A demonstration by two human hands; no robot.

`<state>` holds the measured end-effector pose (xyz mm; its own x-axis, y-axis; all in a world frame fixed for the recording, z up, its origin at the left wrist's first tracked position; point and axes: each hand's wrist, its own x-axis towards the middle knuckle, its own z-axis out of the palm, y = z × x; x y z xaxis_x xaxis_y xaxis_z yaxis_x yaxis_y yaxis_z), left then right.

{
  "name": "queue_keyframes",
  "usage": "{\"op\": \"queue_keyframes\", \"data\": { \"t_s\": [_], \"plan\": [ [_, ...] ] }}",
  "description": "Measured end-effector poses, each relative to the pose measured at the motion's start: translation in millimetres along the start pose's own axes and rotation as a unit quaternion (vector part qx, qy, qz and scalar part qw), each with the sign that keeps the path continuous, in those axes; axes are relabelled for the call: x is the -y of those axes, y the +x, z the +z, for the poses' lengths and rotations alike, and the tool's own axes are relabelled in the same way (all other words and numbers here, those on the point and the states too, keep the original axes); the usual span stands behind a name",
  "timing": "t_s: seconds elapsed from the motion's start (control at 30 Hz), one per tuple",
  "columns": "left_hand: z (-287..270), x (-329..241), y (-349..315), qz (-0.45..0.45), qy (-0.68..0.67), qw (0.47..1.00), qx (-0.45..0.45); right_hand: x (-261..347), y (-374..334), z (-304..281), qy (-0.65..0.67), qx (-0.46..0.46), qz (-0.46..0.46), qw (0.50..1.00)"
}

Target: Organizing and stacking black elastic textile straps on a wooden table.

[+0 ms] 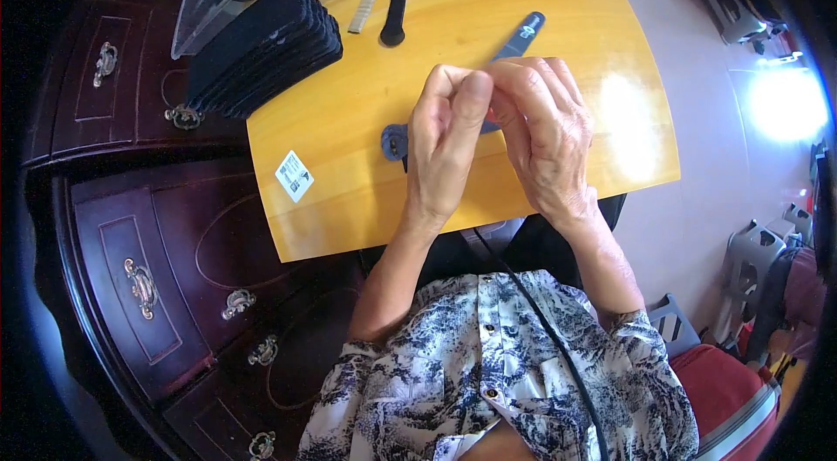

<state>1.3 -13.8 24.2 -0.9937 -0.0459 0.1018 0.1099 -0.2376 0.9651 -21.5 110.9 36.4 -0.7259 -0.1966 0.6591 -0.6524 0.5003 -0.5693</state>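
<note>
Yellow wooden bench (366,208): in front of you, its glossy top catching a bright reflection near the right edge.
Left hand (446,143): raised over the bench, thumb upright beside curled fingers, right beside your other hand.
Right hand (549,130): opposite it, palm turned inward, fingers bent toward the left fingertips.
Grip: on both hands, thumb and fingers draw in near each other; you cannot tell from this view whether the tips press fully together or pinch something small.
Blue-grey strap (520,36): on the bench beyond and beneath your hands, its rounded end, with a pale mark, pointing away to the right; your fingers hide its middle.
Blue-grey rounded piece (394,144): just left of your left hand; you cannot tell whether it joins the strap.
Black strap (398,3): farther back, round end toward you.
Beige ribbed strip (364,8): between that strap and the stack of black fabric pieces (266,51).
Transparent plastic bin (199,3): behind the stack, black pieces inside.
White label (295,175): flat near the bench's left edge.
Black cord (545,326): hanging down your patterned shirt (436,348).
</note>
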Motion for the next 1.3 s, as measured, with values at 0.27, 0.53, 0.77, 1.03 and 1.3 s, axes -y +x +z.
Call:
{"op": "queue_keyframes", "data": {
  "t_s": [0.27,0.53,0.77,1.03,1.3],
  "plan": [
    [16.3,-0.6,-3.5,-0.053,-0.087,0.995,0.003,-2.2,-0.9,0.7,-0.003,-0.036,0.035,0.999],
    [16.5,0.4,-5.7,0.029,0.032,0.998,0.043,-22.9,9.8,0.0,0.253,-0.079,0.290,0.919],
    [3.2,7.8,-14.1,0.047,0.066,0.996,0.027,-34.7,17.1,-14.9,0.355,-0.038,0.297,0.886],
    [15.4,-1.8,-8.1,0.028,-0.076,0.997,-0.009,-18.0,9.1,-23.8,0.110,0.093,0.070,0.987],
    [10.2,-5.2,-13.2,0.071,-0.012,0.997,0.036,-14.5,9.7,-17.8,0.213,0.054,0.162,0.962]
  ]
}}
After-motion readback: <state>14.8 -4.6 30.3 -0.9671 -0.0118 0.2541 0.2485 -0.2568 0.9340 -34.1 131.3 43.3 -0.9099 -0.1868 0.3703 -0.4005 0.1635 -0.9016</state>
